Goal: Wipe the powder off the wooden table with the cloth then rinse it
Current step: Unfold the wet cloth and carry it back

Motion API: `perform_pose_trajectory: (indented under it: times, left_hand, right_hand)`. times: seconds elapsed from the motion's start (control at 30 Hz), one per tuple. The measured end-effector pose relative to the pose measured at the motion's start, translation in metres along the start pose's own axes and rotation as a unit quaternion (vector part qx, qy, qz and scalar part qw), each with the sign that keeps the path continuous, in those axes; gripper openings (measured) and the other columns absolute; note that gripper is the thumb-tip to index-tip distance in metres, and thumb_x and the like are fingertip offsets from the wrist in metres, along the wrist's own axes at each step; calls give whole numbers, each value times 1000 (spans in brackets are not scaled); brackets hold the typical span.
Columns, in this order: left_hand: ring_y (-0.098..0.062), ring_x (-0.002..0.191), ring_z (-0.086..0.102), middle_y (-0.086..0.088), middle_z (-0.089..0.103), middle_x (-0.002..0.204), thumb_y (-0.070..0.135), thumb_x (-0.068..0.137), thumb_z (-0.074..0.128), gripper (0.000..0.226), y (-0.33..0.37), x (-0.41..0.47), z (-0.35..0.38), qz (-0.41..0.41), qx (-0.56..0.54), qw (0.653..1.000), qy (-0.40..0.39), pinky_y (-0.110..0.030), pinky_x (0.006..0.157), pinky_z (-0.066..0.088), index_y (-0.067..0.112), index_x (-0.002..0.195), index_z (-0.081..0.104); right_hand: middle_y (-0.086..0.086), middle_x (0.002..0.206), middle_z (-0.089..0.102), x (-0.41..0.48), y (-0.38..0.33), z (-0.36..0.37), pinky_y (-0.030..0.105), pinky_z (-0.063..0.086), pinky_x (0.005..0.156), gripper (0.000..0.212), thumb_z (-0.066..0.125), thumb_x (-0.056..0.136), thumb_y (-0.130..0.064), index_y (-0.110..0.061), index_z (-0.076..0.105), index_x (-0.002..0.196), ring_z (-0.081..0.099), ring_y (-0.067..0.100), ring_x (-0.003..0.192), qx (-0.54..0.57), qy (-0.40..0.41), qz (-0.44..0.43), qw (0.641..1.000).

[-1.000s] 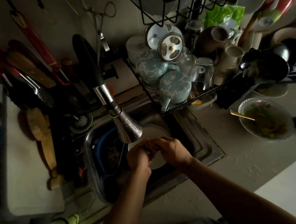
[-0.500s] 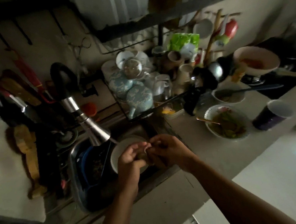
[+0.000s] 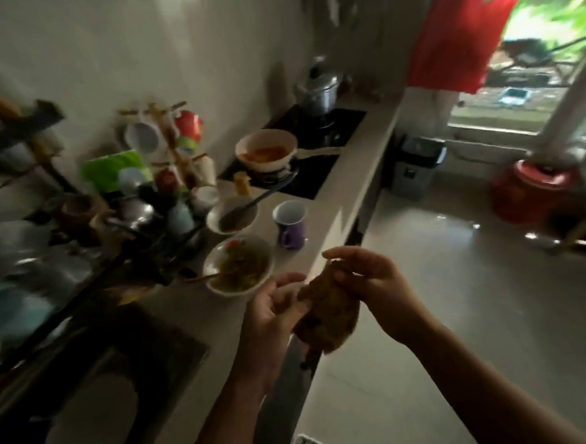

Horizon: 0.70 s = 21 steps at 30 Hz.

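Together, both hands are holding the bunched brown cloth (image 3: 328,314) above the counter's (image 3: 331,199) front edge.
The left hand (image 3: 273,312) is pinching its near side and the right hand (image 3: 374,285) is gripping the top with curled fingers; a bowl of greens (image 3: 239,266) is sitting at ten o'clock from the cloth, and a purple mug (image 3: 290,223) at eleven.

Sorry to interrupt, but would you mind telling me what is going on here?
A person stands at the kitchen counter holding a brownish cloth in both hands. The right hand pinches its top, and the left hand holds its side. The cloth hangs over the counter's front edge, away from the sink, near a bowl of food and a purple mug.
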<state>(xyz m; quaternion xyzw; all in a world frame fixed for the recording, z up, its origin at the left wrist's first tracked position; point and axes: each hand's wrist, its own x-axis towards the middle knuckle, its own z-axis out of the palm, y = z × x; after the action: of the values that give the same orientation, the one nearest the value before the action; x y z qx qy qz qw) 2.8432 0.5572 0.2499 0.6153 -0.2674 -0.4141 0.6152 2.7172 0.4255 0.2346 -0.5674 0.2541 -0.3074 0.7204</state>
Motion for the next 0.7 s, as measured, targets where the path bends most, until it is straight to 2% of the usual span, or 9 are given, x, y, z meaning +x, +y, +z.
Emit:
perform_pose_trajectory:
  times: [0.07,0.17,0.23,0.33,0.4,0.5,0.6,0.67,0.7]
  left_hand:
    - [-20,95,72,-5,74,102,1,88,65,34,8,6,47,18,18,999,-35,-30,76,59,18,117,60]
    - [-20,89,72,-4,76,95,2,88,66,28,17,15,115,55,63,994,-75,-33,77,60,17,111,64]
    - [-24,82,73,-5,76,89,4,88,67,22,17,21,159,75,88,988,-106,-38,69,59,17,106,66]
    - [-28,74,72,-9,75,83,0,90,65,18,12,28,223,96,89,980,-150,-32,58,57,11,103,68]
    - [-24,71,72,-7,74,79,3,92,63,19,8,31,262,114,107,968,-199,-29,55,56,15,106,68]
    - [-18,64,71,-5,72,76,16,90,67,27,-1,39,315,154,180,913,-331,-26,52,55,20,117,63]
    - [-14,57,69,0,72,75,19,82,77,49,-15,51,368,199,274,821,-459,-28,50,56,20,127,57]
    - [-8,54,68,6,72,74,20,83,77,38,-26,61,405,264,314,767,-493,-32,51,58,19,119,65]
    - [-7,52,67,8,71,71,20,83,76,26,-31,65,423,281,316,755,-501,-36,52,59,20,108,70]
  right_hand:
    - [11,87,72,-18,-21,-48,28,57,70,29,60,89,10,-5,67,112,70,20,80,-4,44,-17,999]
    - [11,84,72,-51,-50,-115,29,56,70,30,64,89,4,-7,65,117,69,20,79,-15,101,-43,994]
    - [10,82,71,-75,-67,-153,28,56,69,29,63,90,4,-8,65,117,69,20,77,-16,147,-59,987]
    - [15,82,69,-108,-85,-202,29,55,63,28,61,91,6,-7,65,115,67,20,72,-18,216,-85,973]
    - [16,84,69,-128,-93,-231,27,56,62,26,61,92,5,-6,65,115,69,21,73,-29,251,-105,962]
    - [11,85,71,-151,-104,-268,25,55,62,25,60,93,5,-8,66,113,71,19,77,-73,313,-125,939]
    - [3,82,73,-167,-112,-305,22,54,62,29,59,93,6,-12,68,114,70,12,74,-112,384,-124,908]
    - [2,83,74,-177,-116,-335,28,57,62,35,57,93,7,-18,69,114,70,13,75,-145,432,-118,882]
    - [2,84,75,-183,-117,-350,33,59,63,37,56,93,8,-20,70,113,69,15,76,-160,455,-114,869]
